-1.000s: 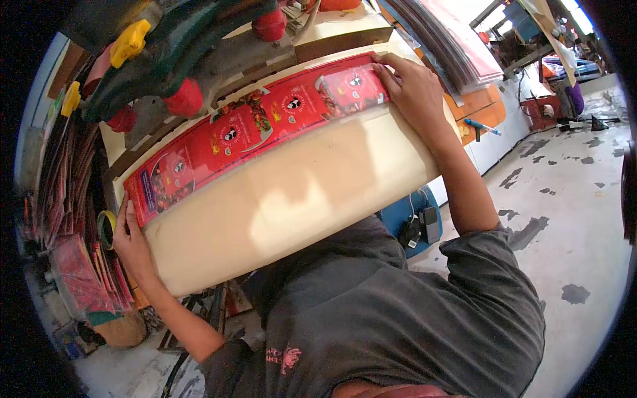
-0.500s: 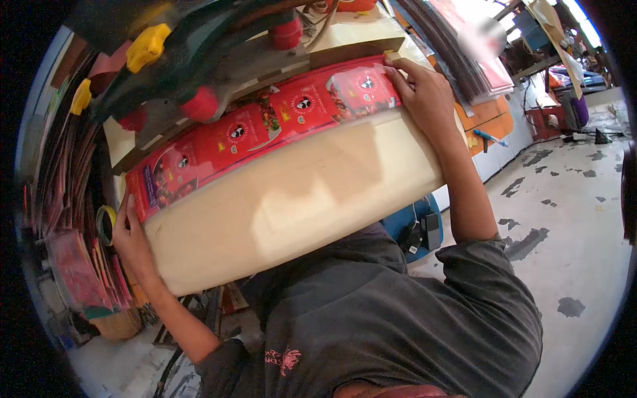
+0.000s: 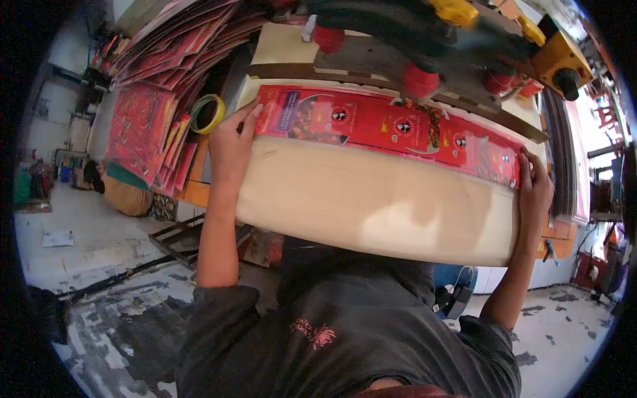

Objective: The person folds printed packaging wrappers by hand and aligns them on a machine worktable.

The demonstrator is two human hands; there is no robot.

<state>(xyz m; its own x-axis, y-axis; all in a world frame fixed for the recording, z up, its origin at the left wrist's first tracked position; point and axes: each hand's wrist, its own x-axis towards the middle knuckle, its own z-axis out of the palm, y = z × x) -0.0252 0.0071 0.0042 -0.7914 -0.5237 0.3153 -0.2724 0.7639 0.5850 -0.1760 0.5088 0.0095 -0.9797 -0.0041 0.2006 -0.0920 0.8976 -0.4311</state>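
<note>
A long red printed plastic sheet (image 3: 365, 123) lies flat across the back of a cream board (image 3: 371, 192), under the dark machine part. My left hand (image 3: 232, 142) pinches the sheet's left end, thumb and forefinger at its corner. At the sheet's right end, my right hand (image 3: 535, 186) rests with bent fingers on the edge by the board's side. Both forearms run along the sides of the board, whose front edge curves down near my body.
Stacked red printed sheets (image 3: 142, 126) and a yellow tape roll (image 3: 208, 114) are at the left. A green machine with red knobs (image 3: 421, 81) and a yellow control box (image 3: 563, 63) stands behind the board. Dark stacked sheets (image 3: 565, 159) lie at the right.
The view has swung to the left, so the board and sheet appear further right and tilt the other way. Both hands remain at the sheet's ends.
</note>
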